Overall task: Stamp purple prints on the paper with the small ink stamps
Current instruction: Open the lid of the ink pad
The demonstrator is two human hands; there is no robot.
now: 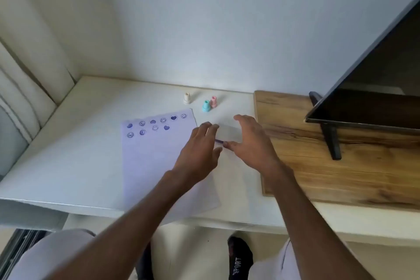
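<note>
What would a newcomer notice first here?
Both hands, left hand and right hand, meet over a small white pad just right of the paper. Purple prints line the paper's far end, and three small stamps stand behind it.

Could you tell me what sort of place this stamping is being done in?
Probably a room at home: a white table against a plain wall, a flat screen on a wooden board, and a curtain at the left.
</note>
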